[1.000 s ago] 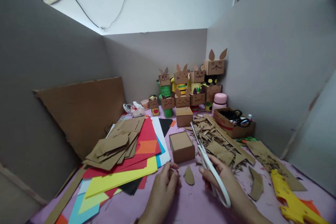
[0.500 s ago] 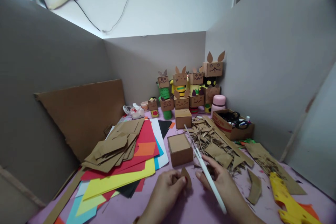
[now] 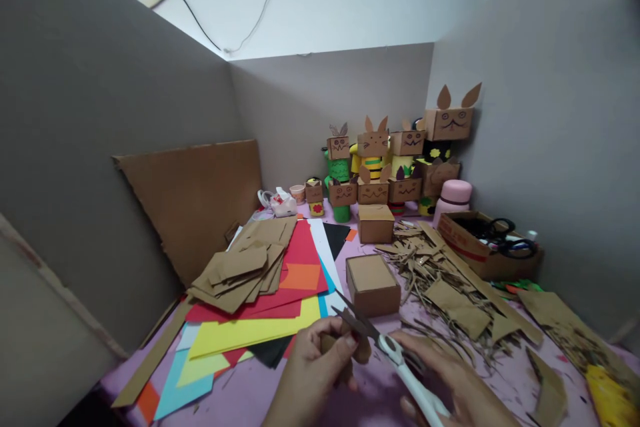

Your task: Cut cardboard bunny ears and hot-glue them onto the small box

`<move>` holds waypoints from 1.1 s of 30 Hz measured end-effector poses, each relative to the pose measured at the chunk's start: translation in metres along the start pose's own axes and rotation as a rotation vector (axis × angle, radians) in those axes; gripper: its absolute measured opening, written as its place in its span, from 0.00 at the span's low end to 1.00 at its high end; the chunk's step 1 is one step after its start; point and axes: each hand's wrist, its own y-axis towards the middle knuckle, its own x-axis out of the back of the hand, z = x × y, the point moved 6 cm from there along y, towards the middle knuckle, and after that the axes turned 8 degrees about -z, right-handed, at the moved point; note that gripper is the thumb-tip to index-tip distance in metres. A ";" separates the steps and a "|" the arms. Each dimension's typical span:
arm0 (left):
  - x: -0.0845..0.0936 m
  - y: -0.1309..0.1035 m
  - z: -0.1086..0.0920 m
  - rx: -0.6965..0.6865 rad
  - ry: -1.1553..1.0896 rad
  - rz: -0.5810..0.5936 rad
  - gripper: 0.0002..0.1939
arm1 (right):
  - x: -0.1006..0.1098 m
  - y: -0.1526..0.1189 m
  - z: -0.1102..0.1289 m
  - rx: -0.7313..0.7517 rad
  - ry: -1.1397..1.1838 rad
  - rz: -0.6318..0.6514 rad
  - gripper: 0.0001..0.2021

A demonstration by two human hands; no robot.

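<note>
Currently, left hand (image 3: 320, 361) low centre, grip closed on a small cardboard piece (image 3: 363, 351), rounded end poking out past the thumb, held just above the worktop (image 3: 243, 388); right hand (image 3: 447, 365) has its grip wrapped around the handles of white-handled scissors (image 3: 396, 351); blades parted a little, pointing up-left, right by the left thumb and crossing over the cardboard piece; contact between blade and piece, cannot tell.

Just beyond the hands, a closed cardboard box (image 3: 373, 271); a second, smaller-looking box (image 3: 376, 225) behind it; further back, a cluster of animal figures (image 3: 373, 192) with drawn faces and cardboard ears, some up on others; pink bottle (image 3: 453, 197) to their right, then an open carton (image 3: 483, 257) with black-handled scissors (image 3: 517, 248) in it.

Left side: cardboard pile (image 3: 240, 267) lying on coloured paper sheets (image 3: 250, 335), red, yellow, blue, black, white; big cardboard sheet (image 3: 203, 203) leaning behind; right side: heap of cardboard scraps (image 3: 423, 270), plus a yellow tool (image 3: 607, 395) cut off near the bottom corner, blurry.
</note>
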 end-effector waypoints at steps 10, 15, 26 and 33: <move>-0.002 -0.006 0.000 0.011 0.004 0.010 0.17 | 0.000 -0.004 -0.006 0.027 -0.071 -0.063 0.28; -0.003 -0.006 -0.006 0.013 0.018 0.014 0.16 | 0.001 -0.004 -0.005 0.027 -0.086 -0.059 0.27; -0.003 -0.006 0.000 -0.003 -0.048 0.033 0.20 | 0.001 -0.008 -0.008 0.039 -0.089 -0.060 0.26; -0.002 -0.004 0.005 -0.008 -0.056 -0.012 0.20 | 0.000 -0.006 -0.010 0.014 -0.146 -0.041 0.27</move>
